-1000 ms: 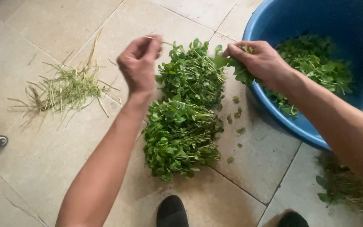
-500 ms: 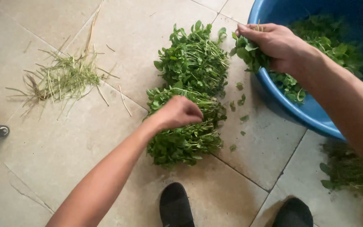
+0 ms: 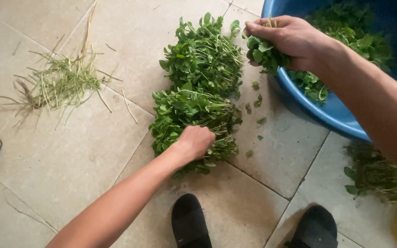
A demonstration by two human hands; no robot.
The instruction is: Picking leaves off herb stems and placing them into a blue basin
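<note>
Soft even daylight, faint shadows on the tiled floor (image 3: pixel 69 151), sharp focus, no glare

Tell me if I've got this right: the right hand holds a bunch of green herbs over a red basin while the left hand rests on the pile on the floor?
Not quite: the head view shows the basin is blue, not red. The right hand does hold green herbs over it, and the left hand rests on the pile.

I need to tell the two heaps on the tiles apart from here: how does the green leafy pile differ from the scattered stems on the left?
The leafy pile is dense, dark green and thickly leaved; the stem scraps are pale, thin, nearly leafless and scattered loosely. The left hand rests on the leafy pile, while nothing touches the stem scraps. The leafy pile lies beside the blue basin; the stem scraps lie farther off. Both lie directly on the tiled floor.
</note>
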